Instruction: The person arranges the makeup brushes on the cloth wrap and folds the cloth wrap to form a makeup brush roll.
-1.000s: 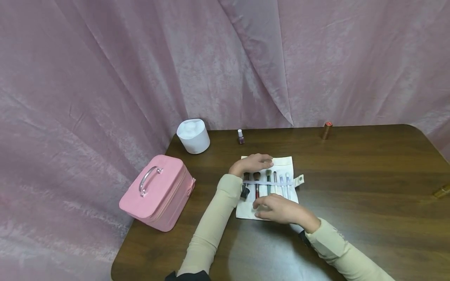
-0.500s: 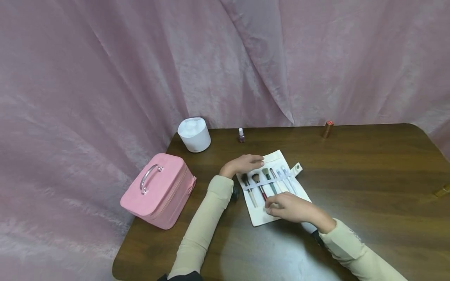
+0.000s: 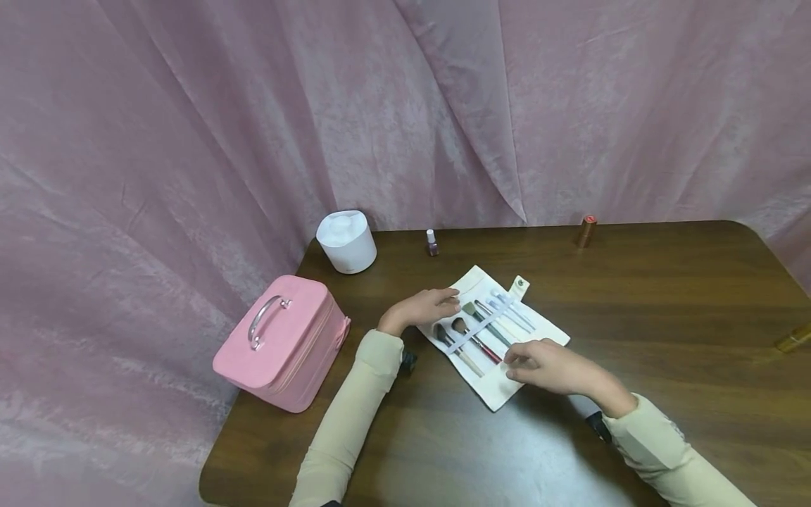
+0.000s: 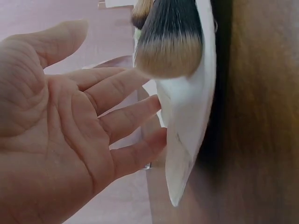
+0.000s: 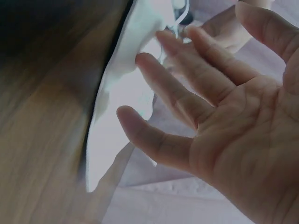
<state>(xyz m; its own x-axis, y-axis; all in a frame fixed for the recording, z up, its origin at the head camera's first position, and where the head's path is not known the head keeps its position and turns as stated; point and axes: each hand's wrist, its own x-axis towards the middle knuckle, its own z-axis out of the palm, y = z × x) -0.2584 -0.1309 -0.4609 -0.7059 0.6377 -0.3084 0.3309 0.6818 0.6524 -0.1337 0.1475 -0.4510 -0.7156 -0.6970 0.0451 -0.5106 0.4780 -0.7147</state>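
Observation:
A white brush roll [image 3: 494, 394] lies unrolled and turned at a slant on the table, its snap tab [image 3: 519, 287] pointing to the back. Several makeup brushes [image 3: 484, 348] sit in it side by side under a pale elastic band [image 3: 481, 329]. My left hand [image 3: 421, 310] is at the roll's left edge, fingertips against it with fingers nearly straight. In the left wrist view a wide brush head [image 4: 170, 51] shows close to those fingers. My right hand [image 3: 554, 367] reaches over the roll's right side, covering some handle ends; its fingers [image 5: 175, 95] are extended and spread in the right wrist view.
To the left stands a pink case [image 3: 281, 341] with a metal handle. A white round container [image 3: 346, 241], a small nail polish bottle [image 3: 432, 243] and a brown-gold tube [image 3: 586, 231] stand along the back edge. A gold tube [image 3: 793, 339] is at the far right.
The brush roll has turned counter-clockwise from straight to slanted. My left hand has moved left and slightly nearer; my right hand has moved right. The case and bottles stay put.

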